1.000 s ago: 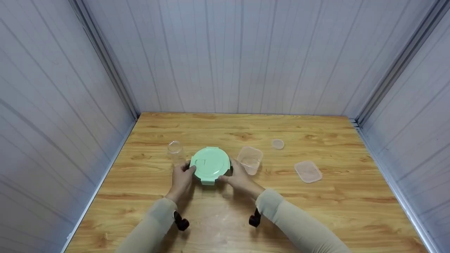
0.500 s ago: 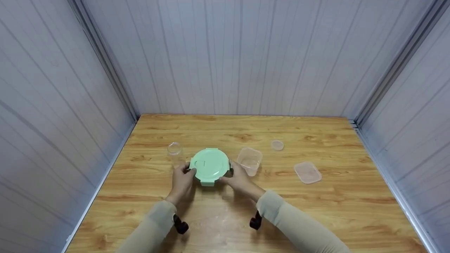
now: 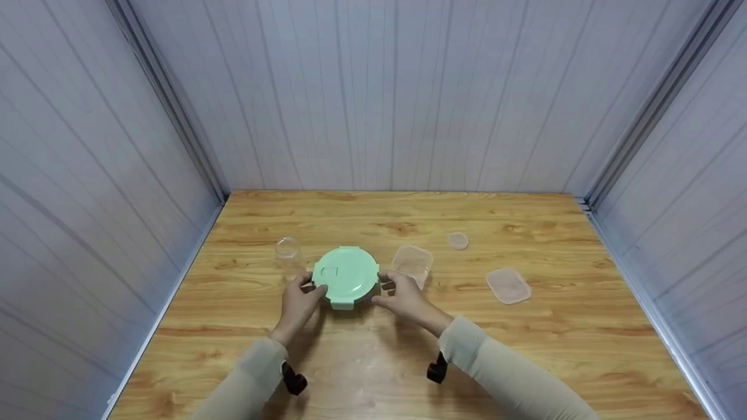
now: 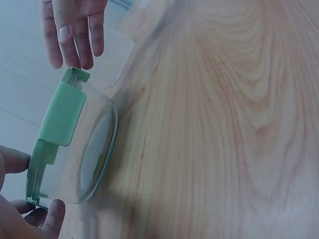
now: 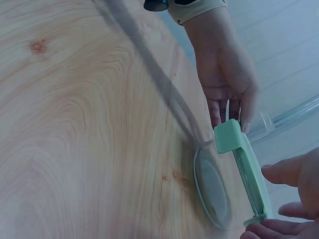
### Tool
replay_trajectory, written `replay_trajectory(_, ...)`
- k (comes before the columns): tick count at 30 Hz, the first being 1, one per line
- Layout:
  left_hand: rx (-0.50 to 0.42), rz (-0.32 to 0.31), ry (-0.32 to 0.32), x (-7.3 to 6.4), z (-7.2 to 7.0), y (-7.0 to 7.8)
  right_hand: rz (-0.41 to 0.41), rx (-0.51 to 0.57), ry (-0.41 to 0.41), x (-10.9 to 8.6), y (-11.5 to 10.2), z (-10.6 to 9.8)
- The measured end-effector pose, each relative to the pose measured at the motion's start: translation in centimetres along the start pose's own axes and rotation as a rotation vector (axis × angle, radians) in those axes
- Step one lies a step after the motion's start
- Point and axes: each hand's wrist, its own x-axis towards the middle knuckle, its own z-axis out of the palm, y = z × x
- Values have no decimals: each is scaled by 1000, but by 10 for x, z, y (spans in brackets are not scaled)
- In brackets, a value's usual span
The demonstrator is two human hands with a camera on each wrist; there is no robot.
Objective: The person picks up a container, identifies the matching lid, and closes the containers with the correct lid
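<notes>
Since half a second ago, the right hand (image 3: 408, 301) has drawn back a little toward the right of the frame, while the left hand (image 3: 299, 305) has kept its place.

We see the right hand's fingers spread, thumb apart from the rest, around the right edge of the green lid (image 3: 346, 273); we cannot tell whether a fingertip touches it. The left hand pinches the lid's left edge, thumb toward the lower side of the frame and fingers beyond.

Between the hands, just below the middle of the frame, the green lid sits on the glass bowl (image 4: 94, 154), which rests on the table (image 3: 373, 361). We notice the front clip (image 3: 342, 305) at the lid's near edge.

Left of the bowl and slightly higher in the frame we find a clear jar (image 3: 287, 252); to its right, behind the right hand, a clear square tub (image 3: 413, 261). Farther out, right of centre, lie a small round lid (image 3: 458, 241) and, lower and more to the right, a square lid (image 3: 508, 286). Pale sleeves (image 3: 513, 373) enter from the bottom of the frame, and pale panel walls (image 3: 373, 93) fill its top and sides.
</notes>
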Motion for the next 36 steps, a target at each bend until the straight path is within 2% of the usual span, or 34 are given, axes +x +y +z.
replay_trajectory(7, 3, -10, -21, 2, 0, 0, -55, 31, 28, -6, 0, -16)
replay_trajectory(16, 16, -8, -30, 3, -3, 2, -95, 4, 74, -10, 4, -33)
replay_trajectory(27, 15, 32, -42, 0, -3, 0, -169, -40, 240, -14, 9, -49)
replay_trajectory(36, -15, -15, -43, 0, -3, 0, -123, -31, 321, -15, 23, -64)
